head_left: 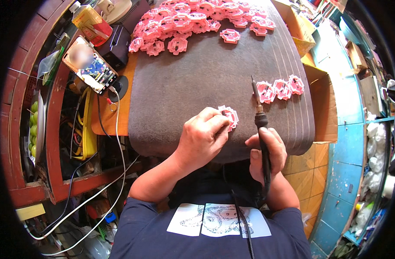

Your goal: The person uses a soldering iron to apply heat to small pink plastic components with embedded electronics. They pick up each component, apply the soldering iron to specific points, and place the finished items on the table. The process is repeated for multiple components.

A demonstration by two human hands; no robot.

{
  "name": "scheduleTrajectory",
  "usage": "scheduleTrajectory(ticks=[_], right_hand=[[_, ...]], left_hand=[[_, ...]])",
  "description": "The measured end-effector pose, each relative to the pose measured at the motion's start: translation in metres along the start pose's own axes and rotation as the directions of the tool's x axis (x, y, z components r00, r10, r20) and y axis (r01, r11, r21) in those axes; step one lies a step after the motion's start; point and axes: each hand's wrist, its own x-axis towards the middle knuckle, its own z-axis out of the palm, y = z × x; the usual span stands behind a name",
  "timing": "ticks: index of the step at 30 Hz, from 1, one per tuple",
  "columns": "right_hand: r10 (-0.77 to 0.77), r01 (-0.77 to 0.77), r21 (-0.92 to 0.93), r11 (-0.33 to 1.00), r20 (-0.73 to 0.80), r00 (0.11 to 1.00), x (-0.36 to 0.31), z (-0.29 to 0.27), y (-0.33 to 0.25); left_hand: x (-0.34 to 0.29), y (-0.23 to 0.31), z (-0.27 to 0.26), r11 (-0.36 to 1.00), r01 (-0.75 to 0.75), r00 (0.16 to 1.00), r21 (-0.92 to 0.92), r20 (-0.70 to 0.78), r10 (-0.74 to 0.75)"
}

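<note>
Near the front edge of the dark mat, my left hand (204,133) pinches a pink plastic part (230,117) with a black piece in its middle. My right hand (268,153) is closed round the black handle of a soldering iron (261,121). The iron's tip points away from me, beside a short row of similar pink parts (282,89), and stands apart from the part in my left hand. Its cord runs down over my shirt.
A big heap of pink parts (180,22) covers the mat's (188,82) far end. At left, a phone (89,64) on a stand, a drink bottle (92,25) and a white cable (119,142). Cardboard boxes (322,103) stand along the right edge.
</note>
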Motion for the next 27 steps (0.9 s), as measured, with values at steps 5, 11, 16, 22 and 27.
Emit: scheduleTrajectory(ticks=[5, 11, 16, 22, 27], right_hand=[[0.111, -0.11, 0.04, 0.993, -0.037, 0.993, -0.007, -0.014, -0.012], [-0.024, 0.025, -0.047, 0.999, 0.011, 1.0, -0.002, -0.028, -0.016], [-0.035, 0.036, -0.013, 0.999, 0.046, 0.998, -0.003, -0.034, -0.022], [-0.048, 0.048, 0.003, 0.999, 0.043, 0.998, -0.005, -0.031, -0.022], [-0.043, 0.044, -0.01, 0.999, 0.04, 0.998, -0.004, -0.028, -0.024]], left_hand=[[0.0, -0.003, 0.002, 0.999, -0.033, 0.999, 0.014, -0.031, 0.033], [0.0, -0.003, 0.001, 1.0, -0.025, 1.0, 0.014, -0.013, 0.025], [-0.002, -0.005, 0.001, 0.998, -0.041, 0.999, 0.041, 0.004, 0.041], [-0.003, -0.005, 0.003, 0.997, -0.041, 0.999, 0.068, -0.005, 0.042], [-0.003, -0.005, 0.004, 0.997, -0.051, 0.999, 0.054, -0.004, 0.051]])
